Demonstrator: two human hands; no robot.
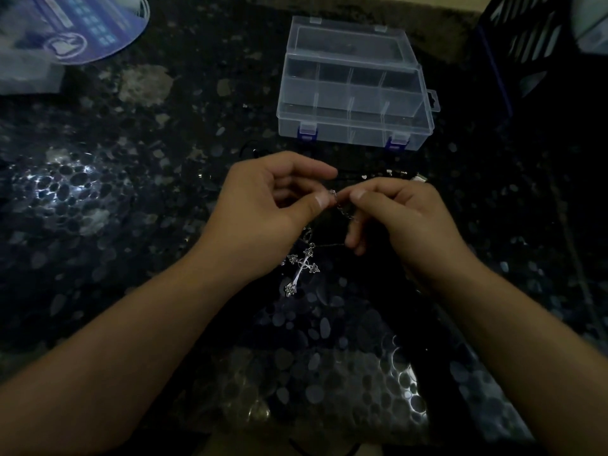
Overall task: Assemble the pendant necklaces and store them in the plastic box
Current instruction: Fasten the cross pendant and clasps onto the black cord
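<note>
Over the dark speckled stone table (138, 199), both hands meet just on the near side of the clear plastic compartment box with blue latches (353, 93). The left hand (263, 209) has thumb and forefinger curled in, pinching one end of a thin silver link chain (342, 209); the right hand (398, 215) pinches the same chain from the other side, its fingertips almost touching the left thumb. The short stretch of chain between them sags toward the person and looks to run on down behind the hands, though the dim light hides where.

Hanging below the left palm, nearer the person than the box is, sits the ornate silver cross pendant (302, 269). Its long axis tilts: the top points up and a little right toward the hands, the foot down-left. A small oval ring at its top seems to link it to a fine strand running right toward the lower fingers of the right hand, but I cannot tell if it is truly threaded.

The box stands open, lid leaning back, well apart from the hands and straight beyond them. Its compartments look empty as far as I can see. Dark cords and small metal bits (391, 174) lie between the box and the right hand.

My guess is the clasp is being closed, so the gap between the two pinches matters most. After that the carry is straight forward, either hand equally near.
</note>
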